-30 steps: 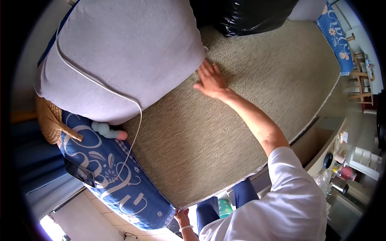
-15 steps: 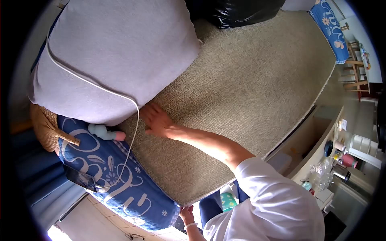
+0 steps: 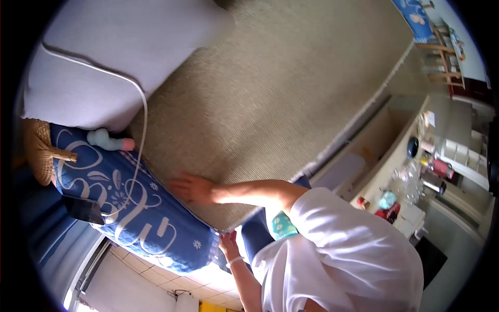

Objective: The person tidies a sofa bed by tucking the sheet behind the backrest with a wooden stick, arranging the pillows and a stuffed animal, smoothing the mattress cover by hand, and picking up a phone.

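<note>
A beige ribbed sofa cover (image 3: pixel 270 99) spreads over the seat. My right hand (image 3: pixel 195 188) lies palm down on it near its lower left edge, fingers outstretched and slightly blurred. My left hand (image 3: pixel 228 245), with a pale bracelet at the wrist, has its fingers closed on the cover's front corner. Beside both hands is the armrest, draped in a blue cloth (image 3: pixel 171 242) with white lettering and flowers. On that cloth rest a dark phone-like device (image 3: pixel 83 209) joined to a white cable (image 3: pixel 144 112), and a pale blue and pink knobbly object (image 3: pixel 109 140).
A large lilac-grey cushion or bundle (image 3: pixel 109 62) sits at the upper left, and a woven straw item (image 3: pixel 39 151) by the armrest. On the right stands a low table with an open compartment (image 3: pixel 387 125), bottles and a red-capped jar (image 3: pixel 363 203). Wooden stools (image 3: pixel 442 54) are farther back.
My right hand has slid from beside the lilac-grey cushion toward the cover's front corner, nearer my left hand. The left hand stays at the corner. The whole view has shifted, and the black bag has largely left it.
</note>
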The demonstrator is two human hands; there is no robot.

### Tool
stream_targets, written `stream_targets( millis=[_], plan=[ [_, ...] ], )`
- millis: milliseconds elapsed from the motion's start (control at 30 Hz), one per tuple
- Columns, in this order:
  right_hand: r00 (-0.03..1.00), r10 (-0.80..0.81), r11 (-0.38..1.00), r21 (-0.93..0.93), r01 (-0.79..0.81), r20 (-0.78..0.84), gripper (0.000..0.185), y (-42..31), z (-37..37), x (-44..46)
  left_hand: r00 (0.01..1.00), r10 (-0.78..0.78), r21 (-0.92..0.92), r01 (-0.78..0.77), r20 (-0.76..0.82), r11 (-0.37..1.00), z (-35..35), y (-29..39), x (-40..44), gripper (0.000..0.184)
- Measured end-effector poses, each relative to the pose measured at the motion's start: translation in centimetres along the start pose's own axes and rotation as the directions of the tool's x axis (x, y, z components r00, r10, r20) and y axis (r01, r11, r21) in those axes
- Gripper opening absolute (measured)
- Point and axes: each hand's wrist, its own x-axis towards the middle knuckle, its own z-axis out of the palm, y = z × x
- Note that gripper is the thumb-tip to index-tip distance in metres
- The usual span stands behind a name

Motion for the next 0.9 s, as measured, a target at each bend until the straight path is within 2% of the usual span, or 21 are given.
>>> stream_targets(
  millis=[33, 100, 133, 200, 267, 300, 367, 400, 433, 467, 500, 533, 567, 600, 667, 700, 733, 800, 833, 867, 900],
  plan=[
    [0.996, -0.086, 0.952, -0.293, 0.087, 0.016, 0.063, -2.0, -0.2, -3.3, 1.000, -0.022, 0.037, 0.022, 0.009, 0.999, 0.3, 0.4, -0.4, 0.027],
    [0.971, -0.203, 0.961, -0.166, 0.222, 0.125, 0.059, -6.0, -1.4, -9.4, 0.999, -0.042, 0.042, 0.041, 0.011, 0.998, 1.4, 0.9, -1.4, 0.026],
    [0.951, -0.262, 0.944, 0.250, 0.217, 0.162, 0.055, -7.1, -2.4, -12.1, 0.998, -0.019, 0.025, 0.018, 0.060, 1.000, 1.0, 0.6, -1.2, 0.023],
    [0.776, -0.541, 0.763, 0.577, 0.291, 0.325, 0.051, -5.4, -7.6, -14.7, 0.997, -0.007, -0.056, 0.011, 0.072, 0.998, 0.1, -0.5, -0.2, 0.022],
    [0.872, -0.458, 0.669, 0.713, 0.210, 0.174, 0.046, -8.8, -4.5, -19.4, 0.993, -0.039, -0.018, 0.042, 0.114, 0.999, -1.6, -0.7, 0.1, 0.018],
    [0.851, -0.484, 0.659, 0.724, 0.201, 0.204, 0.037, -4.2, -8.3, -17.9, 0.987, -0.070, 0.009, 0.070, 0.148, 0.998, -1.2, -0.3, -0.2, 0.014],
    [0.991, -0.046, 0.707, 0.705, -0.056, 0.125, 0.031, 0.2, -7.5, -18.4, 0.990, -0.133, 0.107, 0.128, 0.038, 0.986, -0.1, 0.8, -1.7, 0.019],
    [0.970, 0.236, 0.680, 0.703, -0.205, 0.055, 0.034, 2.3, -6.9, -19.2, 0.993, -0.116, 0.167, 0.114, -0.003, 0.979, 0.3, 1.1, -2.5, 0.020],
    [0.910, 0.387, 0.748, 0.528, -0.402, 0.145, 0.036, 5.3, -7.0, -20.1, 0.995, -0.096, 0.292, 0.099, -0.023, 0.951, 0.6, 1.1, -2.9, 0.018],
    [0.842, 0.451, 0.819, 0.239, -0.523, 0.295, 0.043, 8.3, -8.3, -21.2, 0.997, -0.071, 0.409, 0.082, -0.042, 0.909, 0.7, 1.3, -3.5, 0.016],
    [0.859, 0.440, 0.841, 0.215, -0.496, 0.261, 0.053, 9.8, -10.7, -23.0, 0.995, -0.079, 0.461, 0.095, -0.054, 0.882, 0.2, 1.0, -2.8, 0.020],
    [0.873, 0.443, 0.828, 0.280, -0.486, 0.203, 0.057, 9.5, -10.7, -25.4, 0.971, -0.194, 0.365, 0.232, -0.137, 0.902, 1.0, 1.6, -3.3, 0.022],
    [0.867, 0.424, 0.852, 0.210, -0.480, 0.261, 0.056, 8.7, -11.6, -27.2, 0.980, 0.193, 0.763, -0.091, -0.045, 0.639, 0.3, 0.4, -2.4, 0.026],
    [0.863, 0.424, 0.861, 0.173, -0.478, 0.276, 0.056, 7.7, -11.8, -29.2, 0.852, 0.481, 0.940, -0.309, 0.206, 0.144, 0.1, -1.3, -1.6, 0.030],
    [0.811, 0.446, 0.797, 0.245, -0.552, 0.379, 0.057, 6.5, -12.9, -30.7, 0.760, 0.542, 0.928, -0.353, 0.358, -0.119, 5.8, 0.6, -7.6, 0.047],
    [0.778, 0.462, 0.762, 0.258, -0.594, 0.426, 0.055, 6.9, -14.0, -30.2, 0.654, 0.520, 0.834, -0.465, 0.550, -0.297, 6.6, 0.5, -7.9, 0.065],
    [0.745, 0.470, 0.726, 0.272, -0.631, 0.473, 0.053, 8.0, -15.5, -29.3, 0.684, 0.374, 0.780, -0.559, 0.626, -0.282, 8.4, 1.3, -9.2, 0.081],
    [0.773, 0.519, 0.738, 0.265, -0.621, 0.365, 0.050, 11.3, -15.5, -28.2, 0.689, 0.114, 0.694, -0.684, 0.716, -0.226, 8.0, 0.8, -6.4, 0.092],
    [0.699, 0.635, 0.679, 0.195, -0.708, 0.329, 0.051, 13.4, -15.0, -28.1, 0.736, 0.042, 0.731, -0.661, 0.675, -0.168, 8.0, 0.8, -5.9, 0.099],
    [0.617, 0.733, 0.608, 0.133, -0.783, 0.286, 0.052, 15.1, -14.5, -28.2, 0.752, 0.068, 0.739, -0.621, 0.655, -0.261, 8.1, 0.3, -6.3, 0.099],
    [0.549, 0.825, 0.536, 0.118, -0.836, 0.137, 0.055, 16.9, -13.5, -28.8, 0.795, 0.018, 0.794, -0.605, 0.607, -0.054, 8.4, 0.1, -6.9, 0.099]
  ],
)
